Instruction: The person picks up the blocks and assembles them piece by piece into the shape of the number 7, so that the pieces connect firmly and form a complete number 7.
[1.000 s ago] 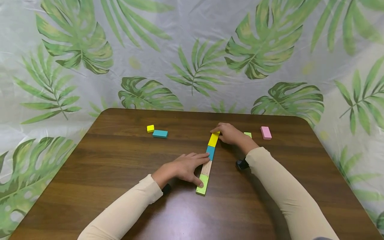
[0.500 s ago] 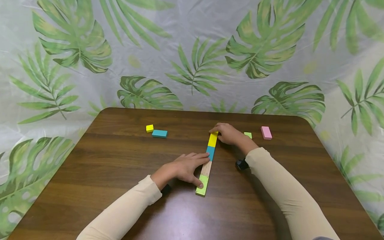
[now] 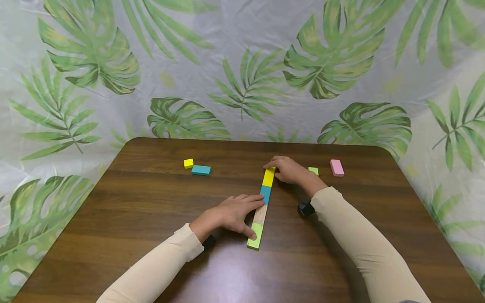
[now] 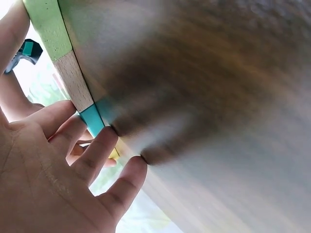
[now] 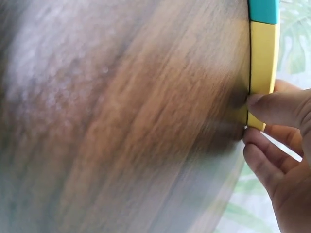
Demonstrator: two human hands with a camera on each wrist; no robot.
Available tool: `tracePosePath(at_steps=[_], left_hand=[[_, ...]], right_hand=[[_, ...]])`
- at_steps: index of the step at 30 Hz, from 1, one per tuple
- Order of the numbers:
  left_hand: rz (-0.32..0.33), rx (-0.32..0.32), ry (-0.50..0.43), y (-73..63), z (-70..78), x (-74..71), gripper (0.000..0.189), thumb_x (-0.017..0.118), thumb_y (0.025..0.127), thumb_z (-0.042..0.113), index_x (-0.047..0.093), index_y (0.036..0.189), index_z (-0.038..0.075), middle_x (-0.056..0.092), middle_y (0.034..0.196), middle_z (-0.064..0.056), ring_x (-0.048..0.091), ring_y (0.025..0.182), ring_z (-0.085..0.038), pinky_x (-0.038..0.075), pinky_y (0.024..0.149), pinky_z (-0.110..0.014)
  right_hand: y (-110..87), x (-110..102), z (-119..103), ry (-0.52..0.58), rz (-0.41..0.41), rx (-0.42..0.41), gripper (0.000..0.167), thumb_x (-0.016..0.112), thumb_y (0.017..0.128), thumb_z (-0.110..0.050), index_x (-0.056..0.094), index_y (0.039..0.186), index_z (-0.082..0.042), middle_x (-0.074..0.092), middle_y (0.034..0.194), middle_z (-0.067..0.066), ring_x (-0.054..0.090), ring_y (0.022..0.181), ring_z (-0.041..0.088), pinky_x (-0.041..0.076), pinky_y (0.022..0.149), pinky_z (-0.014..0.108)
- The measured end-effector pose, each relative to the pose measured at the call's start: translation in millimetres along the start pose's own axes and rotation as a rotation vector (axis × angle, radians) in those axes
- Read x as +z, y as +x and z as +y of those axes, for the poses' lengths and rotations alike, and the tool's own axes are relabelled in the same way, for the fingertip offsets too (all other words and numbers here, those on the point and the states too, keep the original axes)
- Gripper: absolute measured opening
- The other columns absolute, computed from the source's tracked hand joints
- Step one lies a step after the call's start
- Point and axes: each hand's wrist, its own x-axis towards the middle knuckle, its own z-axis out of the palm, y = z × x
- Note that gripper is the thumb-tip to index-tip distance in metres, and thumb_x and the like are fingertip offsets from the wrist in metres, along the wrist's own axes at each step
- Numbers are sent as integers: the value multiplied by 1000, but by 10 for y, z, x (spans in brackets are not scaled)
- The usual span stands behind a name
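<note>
Four-colour blocks lie end to end in a straight row on the table: a lime-green block (image 3: 254, 240) nearest me, then a bare wood block (image 3: 260, 213), a blue block (image 3: 266, 194) and a yellow block (image 3: 268, 177) at the far end. My left hand (image 3: 235, 213) lies along the row's left side with fingers spread, its thumb on the lime-green block and a fingertip on the blue block. At the far end my right hand (image 3: 289, 170) pinches the yellow block between thumb and fingers, the thumb (image 5: 277, 108) against its side in the right wrist view.
At the back left a small yellow block (image 3: 188, 163) touches or nearly touches a blue block (image 3: 201, 170). Behind my right wrist a small green block (image 3: 313, 171) is partly hidden. Farther right lies a pink block (image 3: 337, 168). A leaf-print cloth (image 3: 242, 84) hangs behind the table (image 3: 151, 202).
The yellow block's far end has shifted slightly left with my right hand, more in line with the row. My left hand has stayed in place.
</note>
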Motion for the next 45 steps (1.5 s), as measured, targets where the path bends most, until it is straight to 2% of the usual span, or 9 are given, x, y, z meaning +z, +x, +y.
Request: tracePosePath(at_steps=[9, 24, 39, 45], left_hand=[[13, -12, 11, 4, 19, 8, 97, 77, 80, 54, 26, 158, 27, 17, 167, 13, 27, 151, -18, 28, 118, -57], [9, -29, 4, -11, 50, -3, 96, 77, 81, 53, 25, 159, 28, 15, 167, 14, 26, 151, -19, 27, 119, -58], [-8, 8, 10, -50, 27, 1, 98, 77, 81, 52, 25, 159, 26, 15, 168, 12, 24, 153, -19, 26, 120, -55], [-27, 19, 22, -53, 20, 5, 98, 77, 81, 52, 24, 159, 26, 15, 168, 12, 22, 153, -19, 24, 121, -55]], right_hand=[[-22, -43, -30, -5, -12, -19, 44, 59, 91, 3, 64, 133, -8, 61, 132, 18, 57, 123, 38, 46, 104, 53], [-25, -52, -35, 20, -52, 14, 48, 57, 92, 1, 59, 139, -9, 57, 138, 20, 52, 129, 40, 42, 108, 55], [-101, -60, -39, 35, -38, 17, 40, 61, 92, -5, 65, 132, -10, 61, 132, 18, 56, 122, 37, 45, 105, 52], [-157, -113, 11, 19, -14, 23, 47, 62, 91, 0, 62, 136, -13, 53, 133, 19, 54, 115, 35, 48, 95, 49]])
